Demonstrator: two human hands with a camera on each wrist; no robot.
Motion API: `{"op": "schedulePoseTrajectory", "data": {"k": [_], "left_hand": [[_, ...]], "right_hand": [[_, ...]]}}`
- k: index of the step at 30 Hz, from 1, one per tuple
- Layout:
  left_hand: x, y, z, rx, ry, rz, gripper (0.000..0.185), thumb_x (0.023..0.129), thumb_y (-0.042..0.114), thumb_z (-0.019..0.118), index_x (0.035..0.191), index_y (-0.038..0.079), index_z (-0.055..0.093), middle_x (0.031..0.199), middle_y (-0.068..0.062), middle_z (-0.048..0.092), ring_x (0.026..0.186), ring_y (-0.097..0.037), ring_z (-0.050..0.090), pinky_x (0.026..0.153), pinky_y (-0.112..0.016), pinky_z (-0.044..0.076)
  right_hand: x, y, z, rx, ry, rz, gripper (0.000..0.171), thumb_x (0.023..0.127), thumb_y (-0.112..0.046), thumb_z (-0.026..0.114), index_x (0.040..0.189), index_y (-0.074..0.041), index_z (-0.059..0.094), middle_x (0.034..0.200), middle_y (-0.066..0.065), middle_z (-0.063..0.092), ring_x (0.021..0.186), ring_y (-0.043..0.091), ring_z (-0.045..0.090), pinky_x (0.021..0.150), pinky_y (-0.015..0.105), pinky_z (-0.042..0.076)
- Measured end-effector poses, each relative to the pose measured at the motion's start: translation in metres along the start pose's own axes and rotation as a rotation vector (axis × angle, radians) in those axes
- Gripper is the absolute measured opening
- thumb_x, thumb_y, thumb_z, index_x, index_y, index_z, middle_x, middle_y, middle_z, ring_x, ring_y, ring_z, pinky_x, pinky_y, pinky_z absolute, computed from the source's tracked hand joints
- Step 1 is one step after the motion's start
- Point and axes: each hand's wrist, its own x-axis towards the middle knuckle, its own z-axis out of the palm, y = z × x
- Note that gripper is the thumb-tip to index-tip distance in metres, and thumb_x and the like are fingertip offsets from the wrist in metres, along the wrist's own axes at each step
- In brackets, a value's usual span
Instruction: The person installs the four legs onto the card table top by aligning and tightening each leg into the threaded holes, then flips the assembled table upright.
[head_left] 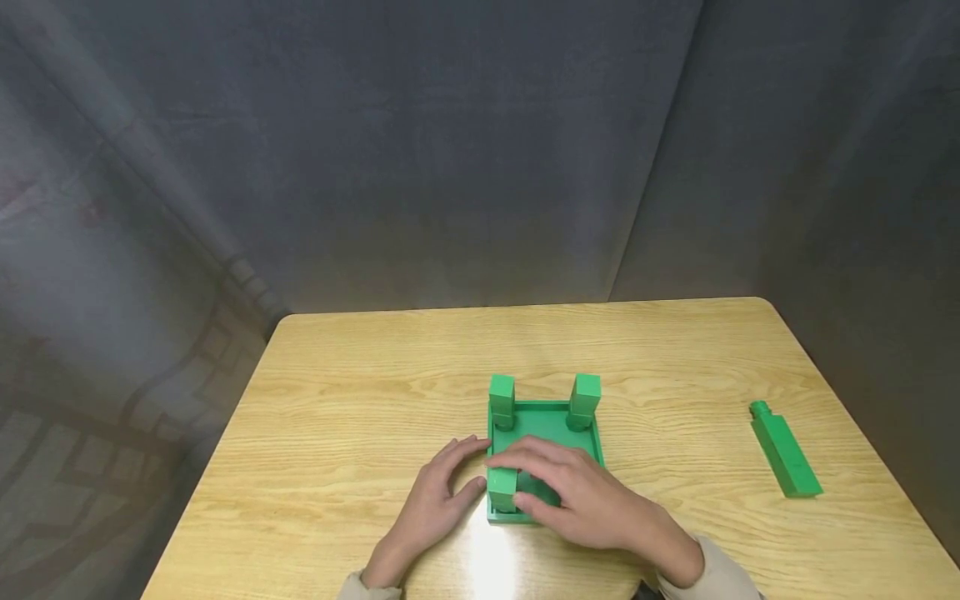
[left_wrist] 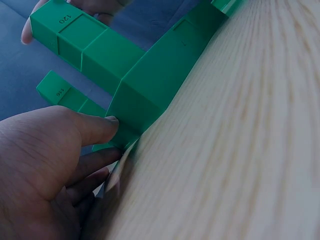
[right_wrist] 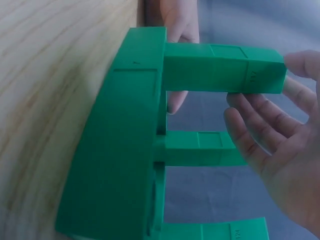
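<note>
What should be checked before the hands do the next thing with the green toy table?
1. Green tray lies flat on the wooden table: ok.
2. Left hand touches the tray's left side with straight fingers: ok.
3. Right hand has its fingertips on the near-left post: ok.
4. Three posts stand upright in the tray, with two far posts at the back corners: ok.
5. Near-left post pushed fully into its socket: cannot tell.
6. Loose green post lies on the table to the right, apart from both hands: ok; the near-right corner is hidden by the right hand.
</note>
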Motion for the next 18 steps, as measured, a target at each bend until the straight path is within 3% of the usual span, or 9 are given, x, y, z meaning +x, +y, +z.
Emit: {"op": "schedulePoseTrajectory", "data": {"k": [6, 11, 18], "left_hand": [[-0.001, -0.001, 0.001, 0.0, 0.01, 0.016, 0.052, 0.104, 0.017, 0.077, 0.154, 0.022, 0.065, 0.157, 0.005, 0.065, 0.156, -0.033, 0.051, 0.136, -0.06, 0.028], [-0.001, -0.001, 0.0, 0.002, 0.011, 0.007, 0.052, 0.104, 0.018, 0.077, 0.154, 0.023, 0.065, 0.158, 0.004, 0.065, 0.156, -0.033, 0.051, 0.136, -0.059, 0.027], [0.0, -0.001, 0.0, 0.007, 0.005, 0.009, 0.052, 0.104, 0.017, 0.077, 0.154, 0.022, 0.065, 0.158, 0.003, 0.065, 0.156, -0.033, 0.051, 0.136, -0.059, 0.027]], "right_hand": [[-0.005, -0.002, -0.011, 0.005, 0.06, 0.058, 0.056, 0.107, -0.013, 0.071, 0.16, -0.024, 0.058, 0.143, -0.007, 0.067, 0.119, 0.013, 0.069, 0.094, 0.039, 0.064], [-0.015, -0.002, -0.018, -0.061, 0.18, 0.12, 0.058, 0.102, -0.009, 0.075, 0.156, -0.025, 0.062, 0.146, -0.011, 0.068, 0.132, 0.016, 0.064, 0.105, 0.046, 0.06], [-0.038, -0.002, -0.023, -0.076, 0.34, 0.179, 0.064, 0.096, 0.002, 0.079, 0.155, -0.019, 0.064, 0.137, -0.009, 0.071, 0.126, 0.016, 0.063, 0.107, 0.024, 0.052]]}}
